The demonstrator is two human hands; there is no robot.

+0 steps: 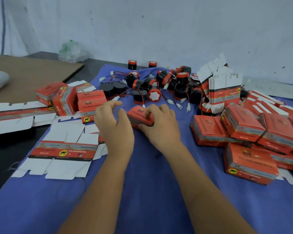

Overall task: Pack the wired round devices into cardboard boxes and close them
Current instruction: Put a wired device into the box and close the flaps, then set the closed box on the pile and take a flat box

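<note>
A red cardboard box (137,114) rests on the blue cloth (142,191) at the centre. My right hand (161,125) grips it, fingers curled over its top and thumb under its near edge. My left hand (113,122) hovers just left of the box with fingers spread and loosely bent, holding nothing. Behind them lies a heap of black and red wired round devices (159,85) with white plugs on red and black leads. Whether a device is inside the held box is hidden.
Closed red boxes are piled at the right (243,130) and at the left (64,98). Flat unfolded box blanks (63,151) lie at the left, and a bundle of blanks (225,92) stands at the back right. Brown cardboard sheet (24,73) lies far left; a wall is behind.
</note>
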